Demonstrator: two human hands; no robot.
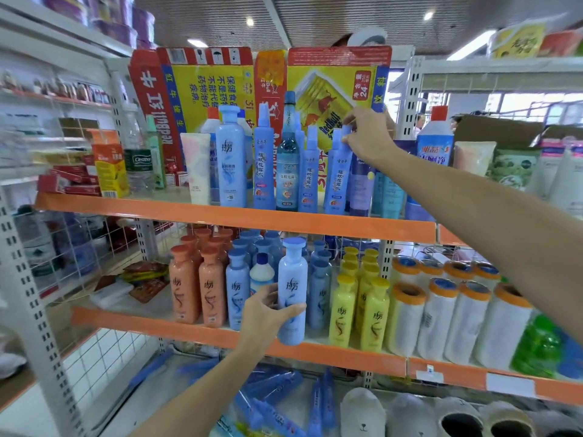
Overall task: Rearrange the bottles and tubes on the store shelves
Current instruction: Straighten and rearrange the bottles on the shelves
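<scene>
On upper shelf (239, 216), right hand (369, 137) pinches spray bottle (339, 171); left hand (268, 313) grips shampoo bottle (291, 291)

We see an upper shelf (220, 214) with an orange front edge carrying upright blue spray bottles (264, 165), a glass bottle (287, 165), a pale blue shampoo bottle (232, 159) and a white tube (197, 168), with flattened cardboard (220, 83) standing behind them. On the lower shelf (195, 331) we find orange bottles (197, 285), blue bottles (318, 294), yellow bottles (359, 307) and white rolls (448, 320) in rows.
</scene>
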